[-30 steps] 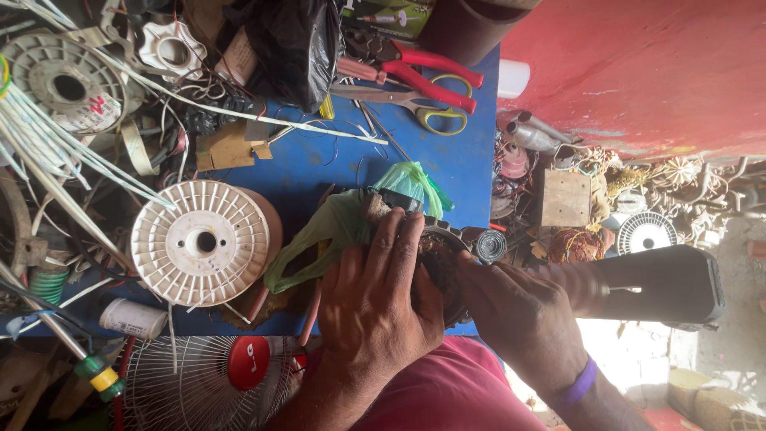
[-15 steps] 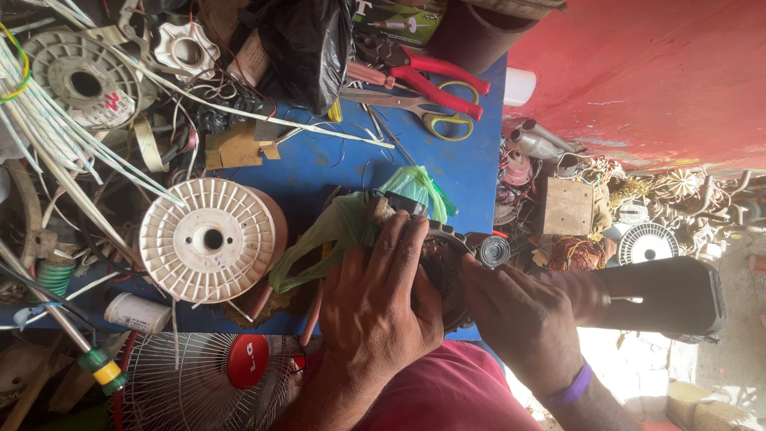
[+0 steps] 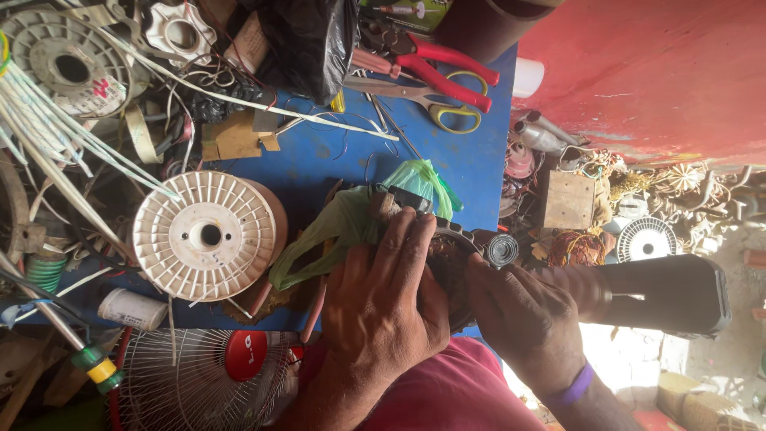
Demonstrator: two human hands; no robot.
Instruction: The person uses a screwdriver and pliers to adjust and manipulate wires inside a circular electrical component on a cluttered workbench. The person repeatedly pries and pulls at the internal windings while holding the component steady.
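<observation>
My left hand [image 3: 383,307] lies over a dark round motor stator [image 3: 456,254] with copper windings, fingers spread across its top and touching a green plastic bag [image 3: 335,227] bunched beside it. My right hand [image 3: 523,315], with a purple band at the wrist, grips the stator's other side next to a small grey ribbed part [image 3: 502,249]. The stator rests at the edge of a blue table [image 3: 319,164]. Most of the stator is hidden under my hands.
A white plastic spool [image 3: 206,234] lies left of the bag. Yellow-handled scissors [image 3: 447,112], red pliers [image 3: 447,72] and a black bag [image 3: 307,44] sit farther back. A wire fan guard [image 3: 199,383] with a red hub is near me. Motor scrap [image 3: 582,203] and a black box [image 3: 670,291] are on the right.
The view has shifted slightly. Both hands stay on the stator in nearly the same grip, and nothing on the table has moved.
</observation>
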